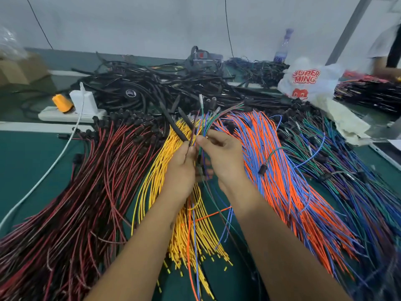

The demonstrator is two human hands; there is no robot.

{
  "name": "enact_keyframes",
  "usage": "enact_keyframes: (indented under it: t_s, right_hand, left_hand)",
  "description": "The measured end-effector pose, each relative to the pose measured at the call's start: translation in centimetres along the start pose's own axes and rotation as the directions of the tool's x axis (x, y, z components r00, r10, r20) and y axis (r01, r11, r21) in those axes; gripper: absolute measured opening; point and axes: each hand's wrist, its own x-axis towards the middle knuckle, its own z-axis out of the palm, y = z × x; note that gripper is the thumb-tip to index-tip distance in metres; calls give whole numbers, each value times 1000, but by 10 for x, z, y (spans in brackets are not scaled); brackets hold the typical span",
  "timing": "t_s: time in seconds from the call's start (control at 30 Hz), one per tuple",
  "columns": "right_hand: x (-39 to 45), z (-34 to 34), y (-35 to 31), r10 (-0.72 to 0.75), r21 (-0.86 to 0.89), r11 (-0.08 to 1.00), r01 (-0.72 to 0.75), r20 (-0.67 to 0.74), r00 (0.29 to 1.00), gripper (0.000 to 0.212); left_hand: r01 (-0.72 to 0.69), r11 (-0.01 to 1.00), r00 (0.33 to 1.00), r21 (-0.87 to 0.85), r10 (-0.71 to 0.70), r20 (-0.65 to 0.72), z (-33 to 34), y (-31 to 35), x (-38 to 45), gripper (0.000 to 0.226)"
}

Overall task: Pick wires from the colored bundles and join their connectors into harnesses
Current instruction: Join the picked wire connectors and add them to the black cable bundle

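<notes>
Left hand (181,168) and right hand (221,157) together pinching thin wires (200,127) | white bag (308,81): "SUPER MING"

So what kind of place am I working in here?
Probably a wire-harness assembly bench in a workshop: sorted bundles of red-black wires, yellow wires and orange-blue wires cover a green table, with a pile of black cables behind.

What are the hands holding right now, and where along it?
Both hands, left hand and right hand, pinch a small bunch of mixed-colour wires near its connector end.
</notes>
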Motion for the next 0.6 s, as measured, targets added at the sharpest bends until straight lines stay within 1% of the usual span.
enact_keyframes:
  t_s: [0.07,0.13,0.2,0.27,0.33,0.37,0.4,0.47,0.53,0.6]
  right_hand:
    - [0,0,0,-9,43,999,9,0,1000,23]
    - [1,-1,1,-47,26,999,46,7,999,28]
    - [1,0,-2,-68,-7,998,68,30,997,21]
    - [4,-1,-6,10,61,998,-14,57,998,21]
    - [12,-4,-11,96,169,980,-104,53,994,31]
    - [16,-6,-13,122,189,974,-127,35,992,35]
    - [19,-8,-16,140,199,970,-142,25,990,34]
    - [22,-8,-19,158,229,960,-164,46,986,20]
    - [23,-6,-21,171,257,948,-188,89,981,23]
    - [23,-6,-23,150,248,952,-180,137,979,25]
  left_hand:
    - [1,1000,1000,20,-1,2,0,1,-1,27]
    - [15,1000,1000,-5,-15,-7,0,1,-1,25]
    - [41,998,999,-39,-41,4,0,2,0,24]
    - [35,999,999,-26,-34,18,1,3,-1,26]
    - [15,1000,999,13,-15,31,2,2,-2,28]
    - [5,999,999,34,-7,41,2,2,-3,29]
    - [1,999,999,45,-4,53,3,2,-4,28]
    - [7,1000,997,21,-8,72,3,3,-4,26]
    - [6,1000,997,-2,-6,78,3,3,-4,27]
    - [-18,999,997,43,15,73,4,1,-4,28]
